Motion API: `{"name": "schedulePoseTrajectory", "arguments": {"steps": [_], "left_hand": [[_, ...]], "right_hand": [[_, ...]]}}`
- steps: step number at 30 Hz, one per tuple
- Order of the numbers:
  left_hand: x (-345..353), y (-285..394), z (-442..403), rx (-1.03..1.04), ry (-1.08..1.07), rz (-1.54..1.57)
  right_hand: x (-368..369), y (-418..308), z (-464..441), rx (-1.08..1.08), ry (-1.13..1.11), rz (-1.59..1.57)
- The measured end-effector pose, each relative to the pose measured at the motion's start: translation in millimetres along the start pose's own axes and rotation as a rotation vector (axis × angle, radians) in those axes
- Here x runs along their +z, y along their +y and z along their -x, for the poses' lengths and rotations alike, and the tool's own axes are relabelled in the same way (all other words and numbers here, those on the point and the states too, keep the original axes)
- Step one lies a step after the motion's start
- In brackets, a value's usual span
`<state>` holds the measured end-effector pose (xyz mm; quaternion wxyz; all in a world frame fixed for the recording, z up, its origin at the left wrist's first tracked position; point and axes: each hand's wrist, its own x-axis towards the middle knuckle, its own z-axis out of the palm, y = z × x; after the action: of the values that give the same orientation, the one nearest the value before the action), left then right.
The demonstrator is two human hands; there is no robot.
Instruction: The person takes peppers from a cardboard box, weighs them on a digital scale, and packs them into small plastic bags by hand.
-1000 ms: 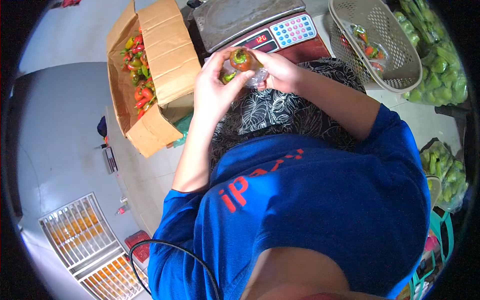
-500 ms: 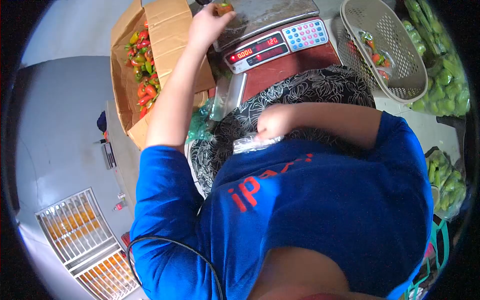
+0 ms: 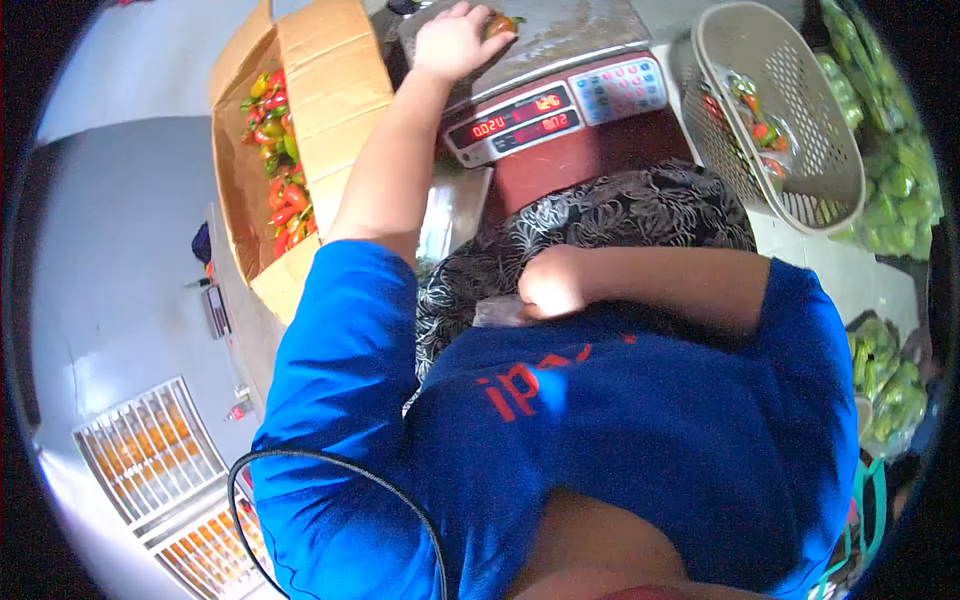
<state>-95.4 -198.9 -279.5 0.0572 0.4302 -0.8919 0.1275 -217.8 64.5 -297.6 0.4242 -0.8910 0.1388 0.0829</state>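
- Pepper [image 3: 498, 25], reddish brown with a green stem, sits at the left part of the metal pan [image 3: 590, 35] of the scale [image 3: 615, 95], just beside the left grip.
- As far as the view shows, the work looks partway along: peppers in clear wrapping [image 3: 765, 132] already lie in the perforated basket [image 3: 795, 75], while plenty of loose peppers [image 3: 285, 195] remain in the open carton [image 3: 340, 90].
- The pepper at the pan carries no wrapping that I can make out, so its packing looks undone; its weighing seems to be in hand, as the display [image 3: 520, 115] is lit with red digits, some too blurred to read surely.
- The left grip [image 3: 452, 42] reaches over the pan, its back facing up, with the pepper at the thumb side, between thumb and fingers. The fingers are bent around that side, but I cannot tell whether they press on the pepper or merely rest about it.
- The right grip [image 3: 555, 282] is at the lap, above the patterned cloth [image 3: 640, 205] and well apart from the pepper. Its fingers are curled together, seemingly clamped on the clear plastic [image 3: 500, 311]; the fingertips are partly hidden.
- The carton stands left of the scale, the basket right of it, and bagged green vegetables [image 3: 900, 180] lie beyond the basket.
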Motion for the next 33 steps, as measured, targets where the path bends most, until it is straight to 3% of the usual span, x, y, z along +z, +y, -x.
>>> {"name": "schedulePoseTrajectory", "arguments": {"steps": [1, 5, 6, 11, 19, 22, 26, 29, 31, 33], "left_hand": [[-6, -2, 1, 0.036, 0.045, -0.042], [22, -13, 20, -0.258, 0.186, 0.092], [26, -10, 24, -0.302, 0.139, -0.011], [18, -2, 30, -0.289, 0.005, 0.088], [-2, 10, 50, -0.215, 0.263, 0.283], [-16, 26, 67, -0.158, 0.350, 0.381], [-50, 45, 99, -0.124, 0.388, 0.462], [-74, -1, 126, -0.091, 0.432, 0.323], [-78, -54, 147, -0.253, 0.582, 0.237], [-114, -110, 171, -0.406, 0.552, 0.148]], "right_hand": [[-1, -2, -1, -0.003, -0.004, 0.019], [-3, 0, 4, -0.006, 0.033, -0.030], [-2, 1, 3, -0.029, 0.033, -0.033], [6, 8, -5, -0.074, 0.040, -0.094], [-15, 1, 6, 0.115, -0.073, -0.037], [-23, -1, 6, 0.133, -0.136, -0.049], [-19, 6, 9, 0.060, -0.038, -0.074], [-20, 6, 10, 0.071, -0.026, -0.102], [-25, 1, 11, 0.081, -0.043, -0.102], [-25, 2, 9, 0.069, -0.032, -0.101]]}}
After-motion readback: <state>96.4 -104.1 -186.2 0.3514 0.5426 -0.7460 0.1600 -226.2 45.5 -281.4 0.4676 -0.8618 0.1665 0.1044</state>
